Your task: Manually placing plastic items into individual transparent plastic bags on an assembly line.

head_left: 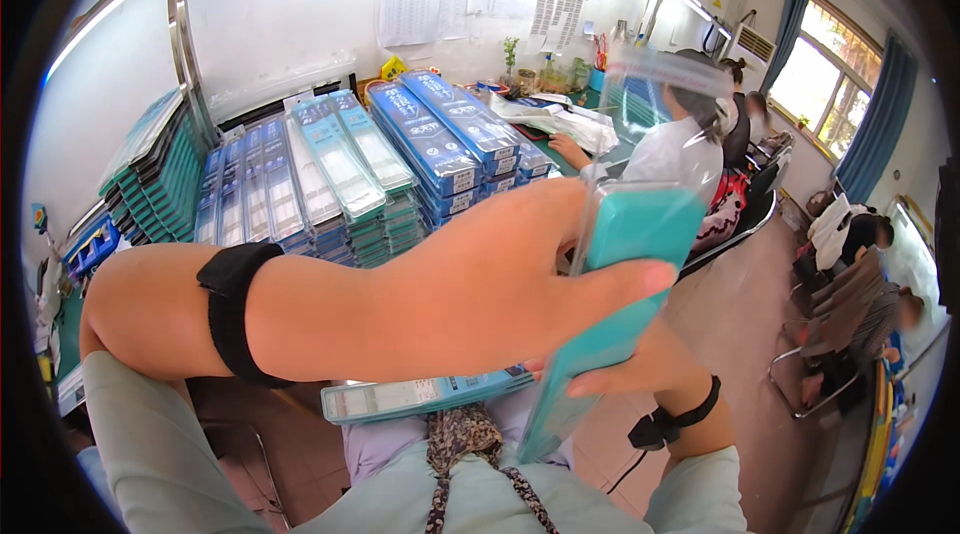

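Observation:
In front of me, tilted from lower centre to upper right, is a long flat teal case in a clear plastic sleeve (645,224). My left hand (530,274) reaches across and grips its left edge, thumb lying over the front. Lower down on the right, my right hand (635,374) holds the same case, its fingers curled round the edge. The clear upper end of the sleeve sticks up above the teal part. Across my lap lie several long clear packs with blue edges (425,396), partly hidden behind my left forearm.
On the bench stand rows of clear and blue packs (355,159), stacked blue boxes (435,134) and a teal-edged stack (150,169). Other people (690,124) sit to the right. A cord hangs from my right wrist strap (655,429). Chairs (825,344) stand farther right.

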Demonstrator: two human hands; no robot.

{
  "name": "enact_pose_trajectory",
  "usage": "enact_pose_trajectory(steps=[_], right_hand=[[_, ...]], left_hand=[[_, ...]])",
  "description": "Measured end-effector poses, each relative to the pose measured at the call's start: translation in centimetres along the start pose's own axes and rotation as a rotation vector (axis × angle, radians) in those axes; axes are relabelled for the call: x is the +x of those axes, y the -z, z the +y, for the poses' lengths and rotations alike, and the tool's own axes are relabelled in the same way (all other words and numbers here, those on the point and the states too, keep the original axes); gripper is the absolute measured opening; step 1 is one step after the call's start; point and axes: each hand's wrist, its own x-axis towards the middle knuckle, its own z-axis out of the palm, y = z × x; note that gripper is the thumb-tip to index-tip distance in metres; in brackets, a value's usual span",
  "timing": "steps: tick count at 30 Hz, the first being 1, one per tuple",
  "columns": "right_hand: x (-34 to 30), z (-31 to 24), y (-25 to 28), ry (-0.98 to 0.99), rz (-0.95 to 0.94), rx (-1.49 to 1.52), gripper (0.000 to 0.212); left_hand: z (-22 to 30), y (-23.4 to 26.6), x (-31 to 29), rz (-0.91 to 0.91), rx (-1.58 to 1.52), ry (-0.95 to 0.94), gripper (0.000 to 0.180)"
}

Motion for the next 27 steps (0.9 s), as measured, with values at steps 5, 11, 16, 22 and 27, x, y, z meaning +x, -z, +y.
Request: enact_pose_trajectory(steps=[5, 11, 16, 22, 27], right_hand=[[0.5, 0.1, 0.4, 0.135, -0.045, -0.108, 0.038], [0.4, 0.8, 0.6, 0.024, -0.125, -0.097, 0.04], [0.3, -2.6, 0.0, 0.236, 0.106, 0.113, 0.039], [2.3, -6.9, -0.7, 0.468, 0.207, -0.019, 0.043], [3.5, -7.5, -1.3, 0.493, 0.339, -0.077, 0.037]], left_hand=[[0.6, -0.3, -0.9, 0.06, -0.12, -0.08, 0.038], [0.3, -0.3, -1.3, 0.076, 0.007, 0.022, 0.038], [-0.4, -0.4, -0.5, 0.087, -0.017, -0.188, 0.037], [0.7, 0.2, -0.5, 0.219, 0.225, -0.368, 0.036], [-0.1, 0.4, 0.2, 0.469, 0.11, -0.654, 0.045]])
